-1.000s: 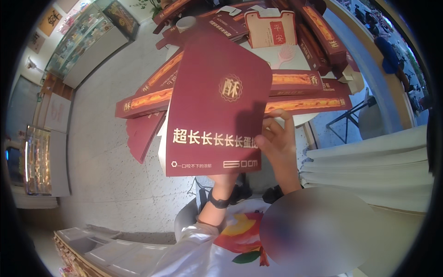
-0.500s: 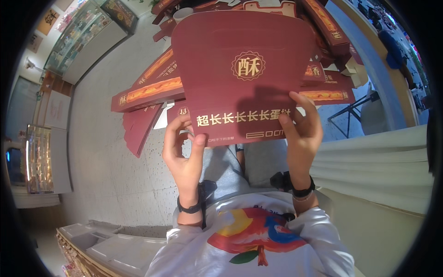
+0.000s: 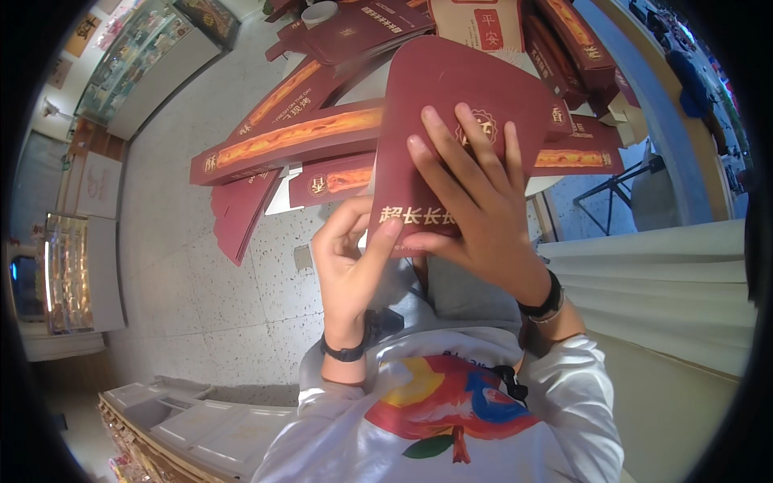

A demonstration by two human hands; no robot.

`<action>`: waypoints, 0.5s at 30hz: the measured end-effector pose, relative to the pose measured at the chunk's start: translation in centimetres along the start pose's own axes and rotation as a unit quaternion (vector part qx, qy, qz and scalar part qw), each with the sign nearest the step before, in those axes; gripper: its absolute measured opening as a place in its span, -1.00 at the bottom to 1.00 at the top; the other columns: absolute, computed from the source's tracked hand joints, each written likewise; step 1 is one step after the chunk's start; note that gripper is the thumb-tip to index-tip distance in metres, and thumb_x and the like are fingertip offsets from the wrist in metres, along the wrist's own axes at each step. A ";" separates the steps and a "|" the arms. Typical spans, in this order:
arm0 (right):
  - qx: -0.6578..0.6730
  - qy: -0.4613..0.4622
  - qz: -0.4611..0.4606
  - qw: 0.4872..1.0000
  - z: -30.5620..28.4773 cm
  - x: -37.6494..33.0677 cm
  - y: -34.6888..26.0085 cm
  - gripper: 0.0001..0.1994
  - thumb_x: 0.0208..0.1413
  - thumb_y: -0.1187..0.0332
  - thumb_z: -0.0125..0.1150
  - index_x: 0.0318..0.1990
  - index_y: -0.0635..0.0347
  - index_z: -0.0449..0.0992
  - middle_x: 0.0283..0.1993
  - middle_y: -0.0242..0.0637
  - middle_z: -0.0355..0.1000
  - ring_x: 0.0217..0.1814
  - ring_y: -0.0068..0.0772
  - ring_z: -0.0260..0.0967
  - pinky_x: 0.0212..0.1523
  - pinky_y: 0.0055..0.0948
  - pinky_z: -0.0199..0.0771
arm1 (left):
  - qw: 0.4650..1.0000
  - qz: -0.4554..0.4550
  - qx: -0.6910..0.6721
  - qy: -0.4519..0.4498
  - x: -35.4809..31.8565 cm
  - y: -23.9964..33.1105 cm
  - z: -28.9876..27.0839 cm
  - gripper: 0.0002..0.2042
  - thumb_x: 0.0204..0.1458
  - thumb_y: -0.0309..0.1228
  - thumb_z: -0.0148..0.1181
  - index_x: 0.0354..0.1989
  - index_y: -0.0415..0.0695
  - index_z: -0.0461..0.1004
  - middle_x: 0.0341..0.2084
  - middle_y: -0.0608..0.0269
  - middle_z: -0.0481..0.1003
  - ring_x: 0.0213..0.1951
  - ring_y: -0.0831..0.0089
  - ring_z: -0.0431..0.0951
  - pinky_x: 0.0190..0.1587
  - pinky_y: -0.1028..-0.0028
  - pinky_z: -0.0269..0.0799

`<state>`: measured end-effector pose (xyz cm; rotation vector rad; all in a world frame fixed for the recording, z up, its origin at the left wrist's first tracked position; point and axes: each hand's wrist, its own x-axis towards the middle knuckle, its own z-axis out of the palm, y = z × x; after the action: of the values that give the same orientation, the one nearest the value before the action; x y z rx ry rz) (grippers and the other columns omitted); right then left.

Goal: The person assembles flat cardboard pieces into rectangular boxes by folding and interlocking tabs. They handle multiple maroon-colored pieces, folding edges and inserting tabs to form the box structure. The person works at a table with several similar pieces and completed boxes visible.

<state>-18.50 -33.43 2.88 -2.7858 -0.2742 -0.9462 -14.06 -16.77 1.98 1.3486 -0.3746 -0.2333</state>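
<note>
A maroon card packaging piece (image 3: pixel 435 97) with gold print and a rounded top is held up in front of me. My left hand (image 3: pixel 346 249) pinches its lower left edge, with the thumb on the front and the fingers curled behind. Flat across its face lies my right hand (image 3: pixel 483 209), fingers spread, hiding part of the gold emblem and lettering. The card looks narrow here, and whether it is folded or turned I cannot tell. Just behind it, a long maroon box (image 3: pixel 298 138) with a picture of a baked stick lies across a pile of similar boxes.
More maroon boxes (image 3: pixel 576 36) are piled at the right back, near a cream bag with a red label (image 3: pixel 487 28). A white cup (image 3: pixel 320 13) stands at the back. Stacked maroon card flats (image 3: pixel 241 217) stick out at left. A dark metal stand (image 3: pixel 616 189) and white curtain (image 3: pixel 644 282) are at right.
My right hand has gone from gripping the card's lower right corner to lying flat on its face. The card has shifted right and appears narrower. My left hand keeps its pinch.
</note>
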 end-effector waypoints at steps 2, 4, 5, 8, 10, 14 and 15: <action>0.006 0.023 -0.022 0.999 0.8 0.0 0.2 -0.22 -0.02 -0.26 0.06 0.25 0.12 0.32 0.37 -0.16 0.14 0.43 0.01 0.02 0.36 0.15 -0.23 | 0.998 0.044 0.044 -0.013 -0.2 -0.5 -0.7 -0.85 0.01 -0.58 0.22 -0.23 -0.28 0.52 -0.33 0.24 0.58 -0.26 0.55 0.56 0.35 0.12 0.00; 0.040 0.037 -0.018 0.998 0.8 0.0 0.0 -0.27 -0.01 -0.21 0.07 0.23 0.08 0.34 0.36 -0.24 0.18 0.41 -0.08 0.06 0.35 0.09 -0.12 | 0.997 0.064 0.045 -0.013 -0.4 -0.3 -0.8 -0.90 -0.03 -0.58 0.24 -0.31 -0.25 0.54 -0.42 0.29 0.60 -0.27 0.54 0.58 0.39 0.06 -0.19; 0.057 0.044 -0.015 0.997 0.7 -0.1 -0.2 -0.30 0.00 -0.19 0.08 0.22 0.06 0.35 0.35 -0.28 0.20 0.40 -0.12 0.09 0.34 0.06 -0.07 | 0.995 0.075 0.065 -0.014 -0.6 -0.2 -0.9 -0.91 -0.03 -0.58 0.25 -0.33 -0.25 0.55 -0.43 0.29 0.60 -0.28 0.53 0.58 0.39 0.06 -0.18; 0.090 0.051 -0.025 0.994 0.4 -0.1 -0.5 -0.35 0.00 -0.12 0.12 0.19 0.06 0.38 0.30 -0.32 0.27 0.36 -0.18 0.15 0.32 -0.01 0.04 | 0.966 0.212 0.149 -0.018 -0.2 -0.4 -1.0 -0.90 -0.08 -0.52 0.30 -0.37 -0.24 0.56 -0.48 0.23 0.61 -0.31 0.45 0.61 0.37 -0.01 -0.20; 0.110 0.059 -0.035 0.992 0.1 -0.1 -0.5 -0.38 -0.01 -0.07 0.16 0.17 0.08 0.41 0.26 -0.32 0.31 0.33 -0.20 0.20 0.30 -0.06 0.10 | 0.937 0.286 0.199 -0.001 -0.1 0.1 -0.5 -0.89 -0.09 -0.50 0.32 -0.37 -0.22 0.57 -0.47 0.20 0.61 -0.33 0.41 0.61 0.36 -0.05 -0.21; 0.139 0.093 -0.060 0.984 -0.1 0.4 -0.2 -0.45 -0.02 0.03 0.21 0.08 0.18 0.48 0.17 -0.25 0.41 0.26 -0.20 0.30 0.23 -0.18 0.24 | 0.874 0.403 0.269 0.046 0.6 -0.2 -0.3 -0.83 -0.18 -0.40 0.40 -0.39 -0.09 0.59 -0.38 0.31 0.55 -0.30 0.43 0.52 0.35 -0.06 -0.18; 0.138 0.089 -0.068 0.984 0.1 0.3 0.0 -0.45 0.00 0.01 0.19 0.07 0.22 0.49 0.16 -0.21 0.41 0.27 -0.17 0.29 0.25 -0.17 0.22 | 0.854 0.417 0.303 0.076 0.5 -0.3 -0.3 -0.82 -0.27 -0.36 0.43 -0.44 -0.05 0.60 -0.25 0.35 0.48 -0.23 0.42 0.46 0.34 -0.05 -0.13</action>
<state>-18.25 -33.39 2.97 -2.4385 -0.5312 -1.0878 -13.48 -16.72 1.72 1.6678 -0.9115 0.7763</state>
